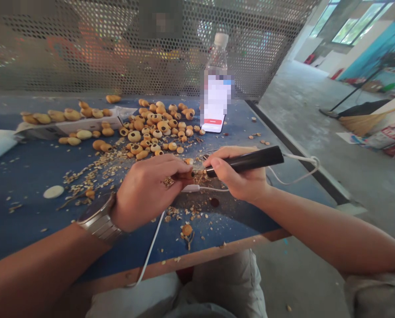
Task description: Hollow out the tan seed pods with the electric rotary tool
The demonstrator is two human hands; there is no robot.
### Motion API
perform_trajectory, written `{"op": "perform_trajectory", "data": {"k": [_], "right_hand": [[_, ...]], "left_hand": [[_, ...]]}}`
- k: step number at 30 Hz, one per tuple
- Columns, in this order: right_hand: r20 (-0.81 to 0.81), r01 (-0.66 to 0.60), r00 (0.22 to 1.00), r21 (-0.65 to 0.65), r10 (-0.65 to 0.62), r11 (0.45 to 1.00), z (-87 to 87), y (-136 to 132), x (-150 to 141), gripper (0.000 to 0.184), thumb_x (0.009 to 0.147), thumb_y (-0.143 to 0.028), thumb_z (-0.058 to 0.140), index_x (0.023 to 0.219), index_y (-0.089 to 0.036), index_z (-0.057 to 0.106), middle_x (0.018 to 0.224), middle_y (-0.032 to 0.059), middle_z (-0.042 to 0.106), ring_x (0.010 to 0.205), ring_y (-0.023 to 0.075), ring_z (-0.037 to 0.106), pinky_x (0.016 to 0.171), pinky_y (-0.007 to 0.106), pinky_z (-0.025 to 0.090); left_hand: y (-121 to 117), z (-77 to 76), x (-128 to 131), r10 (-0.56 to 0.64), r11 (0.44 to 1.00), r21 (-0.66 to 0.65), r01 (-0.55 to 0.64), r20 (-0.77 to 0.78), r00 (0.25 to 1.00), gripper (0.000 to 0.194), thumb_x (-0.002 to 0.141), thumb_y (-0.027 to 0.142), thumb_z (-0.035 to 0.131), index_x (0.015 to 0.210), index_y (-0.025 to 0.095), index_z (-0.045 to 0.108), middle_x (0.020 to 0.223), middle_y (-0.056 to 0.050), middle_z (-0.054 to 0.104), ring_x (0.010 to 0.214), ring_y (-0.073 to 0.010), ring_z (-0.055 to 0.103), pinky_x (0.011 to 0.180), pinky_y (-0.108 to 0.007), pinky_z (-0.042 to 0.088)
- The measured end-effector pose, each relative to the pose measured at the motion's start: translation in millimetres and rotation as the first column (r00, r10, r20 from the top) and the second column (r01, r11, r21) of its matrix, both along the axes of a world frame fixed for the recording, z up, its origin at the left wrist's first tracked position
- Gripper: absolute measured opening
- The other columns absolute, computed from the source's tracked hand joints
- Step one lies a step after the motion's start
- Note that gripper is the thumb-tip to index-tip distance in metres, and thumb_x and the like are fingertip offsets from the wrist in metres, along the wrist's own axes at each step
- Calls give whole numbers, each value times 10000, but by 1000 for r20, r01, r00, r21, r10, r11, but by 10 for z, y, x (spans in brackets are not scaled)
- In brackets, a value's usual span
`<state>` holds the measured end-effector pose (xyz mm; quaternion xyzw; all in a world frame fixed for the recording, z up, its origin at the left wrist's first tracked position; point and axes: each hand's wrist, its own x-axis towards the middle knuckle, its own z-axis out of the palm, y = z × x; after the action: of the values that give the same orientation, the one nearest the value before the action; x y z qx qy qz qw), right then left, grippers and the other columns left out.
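My left hand [147,190] is closed, pinching a small brown nut [187,175] between fingers and thumb over the blue table [35,168]. My right hand [240,174] grips a black pen-shaped tool [247,161], its tip touching the nut. A white cable [297,172] runs from the tool's back end. Shell chips and crumbs [184,212] lie under both hands. A pile of hollowed tan nuts [157,128] sits farther back in the middle of the table.
Whole tan nuts [65,115] lie on a white box at the back left. A phone [214,119] leans on a plastic bottle [217,55] before a perforated metal screen [85,48]. A white disc [53,191] lies left. Concrete floor and a broom [366,121] are on the right.
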<state>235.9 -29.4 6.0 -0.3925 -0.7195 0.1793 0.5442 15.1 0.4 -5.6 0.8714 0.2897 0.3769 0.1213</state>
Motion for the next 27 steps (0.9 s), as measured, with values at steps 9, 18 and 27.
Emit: {"op": "perform_trajectory", "data": {"k": [9, 18, 27], "right_hand": [[-168, -42, 985, -65, 31, 997, -19, 24, 10, 173, 891, -237, 666, 757, -208, 771, 682, -28, 750, 564, 81, 632, 581, 214, 536], [-281, -44, 960, -204, -16, 978, -8, 71, 46, 214, 890, -298, 672, 719, -210, 767, 570, -42, 658, 442, 64, 512, 431, 215, 403], [-259, -56, 966, -221, -3, 974, -62, 65, 8, 217, 886, -341, 683, 733, -217, 774, 568, -37, 644, 497, 82, 540, 488, 227, 450]], "left_hand": [[8, 7, -22, -7, 1000, 23, 7, -13, 1000, 231, 866, 76, 636, 1006, 228, 741, 1062, -5, 806, 995, -176, 756, 878, -293, 576], [-9, 21, -20, 10, 1000, 19, -10, -21, 1000, 167, 887, 139, 673, 1004, 240, 736, 1047, 4, 808, 990, -185, 756, 883, -311, 579], [-17, 22, -1, 1, 1000, 13, -1, 1, 1000, 165, 878, 126, 693, 997, 224, 751, 1026, 3, 804, 965, -171, 754, 873, -295, 578]]}}
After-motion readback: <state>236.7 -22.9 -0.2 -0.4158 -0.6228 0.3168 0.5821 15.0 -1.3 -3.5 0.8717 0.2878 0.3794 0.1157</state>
